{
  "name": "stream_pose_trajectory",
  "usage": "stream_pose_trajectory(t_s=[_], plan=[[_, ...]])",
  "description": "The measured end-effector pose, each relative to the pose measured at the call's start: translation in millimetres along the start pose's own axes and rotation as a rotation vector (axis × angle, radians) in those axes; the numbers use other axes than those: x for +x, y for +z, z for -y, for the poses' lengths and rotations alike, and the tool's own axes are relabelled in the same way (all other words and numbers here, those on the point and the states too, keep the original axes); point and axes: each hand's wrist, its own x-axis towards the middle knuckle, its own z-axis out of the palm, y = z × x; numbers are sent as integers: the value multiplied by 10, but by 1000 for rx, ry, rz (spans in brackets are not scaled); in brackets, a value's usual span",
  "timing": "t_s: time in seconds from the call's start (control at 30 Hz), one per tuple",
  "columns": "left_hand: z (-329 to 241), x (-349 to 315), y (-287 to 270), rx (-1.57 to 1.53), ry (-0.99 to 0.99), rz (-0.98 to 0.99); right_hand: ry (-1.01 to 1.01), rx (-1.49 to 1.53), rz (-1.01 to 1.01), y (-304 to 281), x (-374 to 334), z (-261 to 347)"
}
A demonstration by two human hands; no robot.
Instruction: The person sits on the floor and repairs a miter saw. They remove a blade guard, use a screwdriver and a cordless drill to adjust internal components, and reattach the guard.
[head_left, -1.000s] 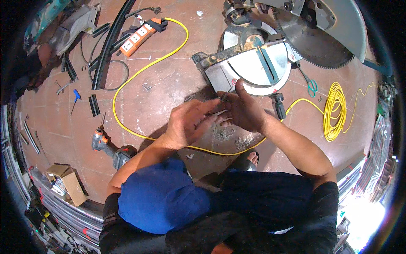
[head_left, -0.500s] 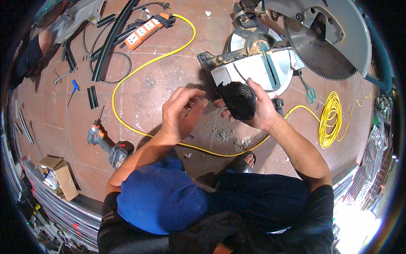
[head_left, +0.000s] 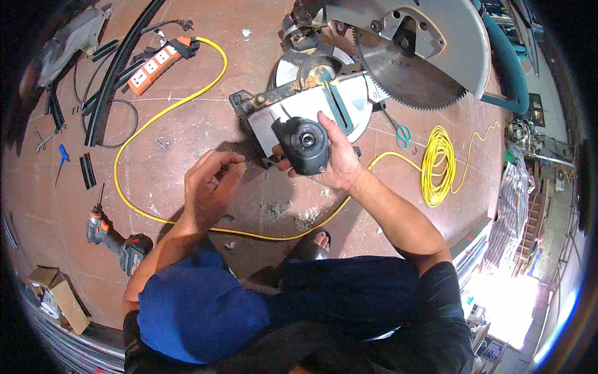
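My right hand (head_left: 339, 159) grips a black plastic housing-like part (head_left: 302, 149), thumb along its side and fingers beneath. A round recess with a ring shows on its face; its exact kind is unclear. To its left, apart from it, my left hand (head_left: 208, 187) is raised with fingers curled and thumb near the fingertips. Whatever is pinched there, if anything, is too small to make out. Just beyond the black part stands a miter saw, with its round white table (head_left: 349, 103) and toothed blade (head_left: 411, 75).
A yellow cable (head_left: 146, 215) crosses the floor to a coil (head_left: 438, 168). A cordless drill (head_left: 112, 234) lies by my left forearm. Farther left are an orange power strip (head_left: 156, 65), black strips (head_left: 112, 81), a blue-handled hex key (head_left: 63, 156) and a cardboard box (head_left: 65, 299). Green-handled scissors (head_left: 403, 134) lie right.
The view has swung right, shifting the scene leftward. In my right hand the black part has turned, from its ridged side to the face with the round recess. My left hand stays curled.
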Motion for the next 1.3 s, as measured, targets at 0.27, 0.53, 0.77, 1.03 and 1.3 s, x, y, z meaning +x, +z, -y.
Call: stream_pose_trajectory(t_s=[0.27,0.53,0.77,1.03,1.3], plan=[[5,-36,-53,-35,-32,22,-103,0,-137,83,-78,183],[36,-24,-16,-26,-22,12,-179,-96,-161,41,-163,316],[46,-43,-30,-12,-47,55,-287,-502,-413,206,-246,476],[17,-34,-16,-5,-108,99,-710,-1374,-799,474,-498,871],[-300,262,18,7,-171,313,-1207,-1815,-1097,972,-939,1300]])
